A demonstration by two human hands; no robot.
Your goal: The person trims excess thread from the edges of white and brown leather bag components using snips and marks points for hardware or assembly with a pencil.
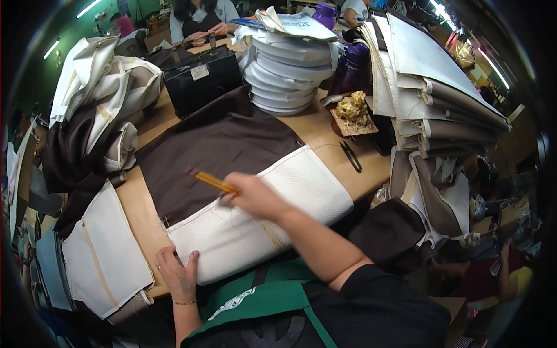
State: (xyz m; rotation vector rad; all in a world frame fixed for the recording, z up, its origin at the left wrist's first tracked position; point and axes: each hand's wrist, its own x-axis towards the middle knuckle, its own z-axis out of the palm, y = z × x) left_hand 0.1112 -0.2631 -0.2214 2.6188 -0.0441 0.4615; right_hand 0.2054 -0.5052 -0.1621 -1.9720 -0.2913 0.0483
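A white textured fabric panel (217, 249) with a tan woven strip lies across the table in front of me, joined along its far edge to a dark brown cloth (214, 145). My left hand (177, 272) rests at the panel's near left corner, thumb on the white fabric and fingers spread along its edge. Above the panel's middle, my right hand (252, 197) is closed round a yellow pencil (212, 180) with a reddish end that points up and left. The right hand is slightly blurred, and its grip partly hides the pencil. Loose threads trail on the panel beside it.
Black thread snips (350, 156) lie right of the panel, near a yellowish lump (355, 113). Behind stand white rolls (290, 75) and a black box (203, 78). Fabric stacks rise at right (441, 87) and left (104, 98). Another person (203, 17) sits across.
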